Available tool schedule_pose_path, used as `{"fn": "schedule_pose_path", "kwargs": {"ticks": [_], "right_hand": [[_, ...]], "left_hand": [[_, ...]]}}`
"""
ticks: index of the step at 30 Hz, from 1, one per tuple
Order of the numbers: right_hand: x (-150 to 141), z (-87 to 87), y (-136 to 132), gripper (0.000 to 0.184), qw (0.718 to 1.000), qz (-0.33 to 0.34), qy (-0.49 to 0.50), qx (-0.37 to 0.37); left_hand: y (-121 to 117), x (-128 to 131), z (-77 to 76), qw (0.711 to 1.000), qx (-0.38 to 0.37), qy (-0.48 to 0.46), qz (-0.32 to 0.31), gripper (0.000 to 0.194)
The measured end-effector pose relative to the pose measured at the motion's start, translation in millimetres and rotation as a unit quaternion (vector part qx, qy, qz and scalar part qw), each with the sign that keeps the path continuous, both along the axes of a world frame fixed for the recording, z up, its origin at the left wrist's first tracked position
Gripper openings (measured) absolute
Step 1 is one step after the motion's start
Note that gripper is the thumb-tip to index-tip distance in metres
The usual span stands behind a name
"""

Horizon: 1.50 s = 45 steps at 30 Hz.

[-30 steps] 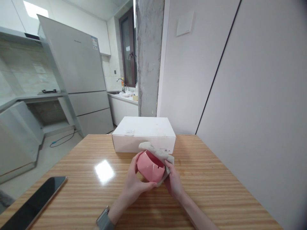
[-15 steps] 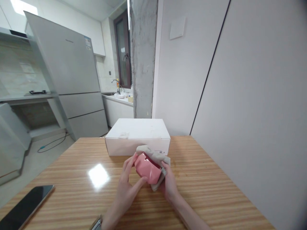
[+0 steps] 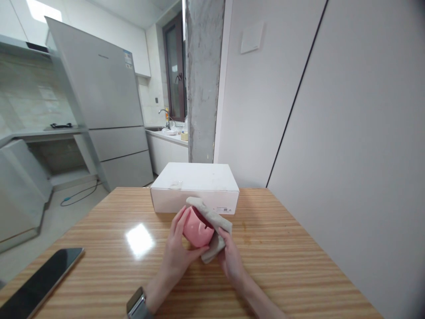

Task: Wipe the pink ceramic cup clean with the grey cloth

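A small, glossy pink bowl (image 3: 196, 231) with a notched rim, shaped like an ashtray, is held above the table in front of the white box. My left hand (image 3: 179, 243) grips it from the left, fingers along the far side and thumb along the near edge. The bowl is tilted, its opening turned toward the right. A folded grey cloth (image 3: 214, 220) lies against that opening and partly covers it. My right hand (image 3: 230, 257) holds the cloth, thumb on top; its other fingers are mostly hidden behind the cloth. A watch (image 3: 137, 303) is on my left wrist.
The white box (image 3: 194, 177) stands on the wooden table (image 3: 299, 266) just beyond my hands. A dark phone (image 3: 43, 281) lies at the table's left. A fridge (image 3: 96, 84) and a sink counter are farther back; a pale wall (image 3: 365, 110) borders the right.
The pink bowl has turned in my left hand, so a notch in its rim shows more clearly. Bowl and cloth have shifted slightly left. The view has swung a little left.
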State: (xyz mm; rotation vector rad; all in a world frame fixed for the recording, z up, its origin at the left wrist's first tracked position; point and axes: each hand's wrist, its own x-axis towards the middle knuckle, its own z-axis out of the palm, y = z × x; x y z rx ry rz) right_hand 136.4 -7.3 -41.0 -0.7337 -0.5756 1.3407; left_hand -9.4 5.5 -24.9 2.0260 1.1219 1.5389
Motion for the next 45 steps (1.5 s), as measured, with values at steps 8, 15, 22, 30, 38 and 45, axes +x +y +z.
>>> {"fn": "schedule_pose_path", "kwargs": {"ticks": [8, 15, 22, 30, 38, 45], "right_hand": [[2, 4.3, 1, 0.028, 0.998, -0.026, 0.032, -0.048], [24, 22.0, 6, 0.028, 0.994, -0.087, 0.062, -0.028], [13, 31.3, 4, 0.029, 0.994, 0.012, 0.094, -0.06], [7, 28.9, 2, 0.042, 0.983, 0.128, 0.131, -0.022], [9, 32.1, -5, 0.035, 0.974, 0.164, 0.13, -0.086], [55, 46.5, -33, 0.041, 0.981, 0.118, 0.106, -0.114]], "left_hand": [[-5, 3, -0.5, 0.999, -0.03, -0.013, -0.028, 0.073], [-5, 8, 0.8, 0.992, -0.112, -0.066, -0.009, 0.099], [-3, 9, 8.6, 0.903, -0.283, -0.307, -0.103, 0.091], [-7, 13, 2.1, 0.974, -0.167, -0.129, -0.078, 0.101], [3, 4, 6.2, 0.989, -0.098, -0.11, 0.02, 0.101], [14, -5, 0.9, 0.932, -0.269, -0.241, 0.029, 0.095]]}}
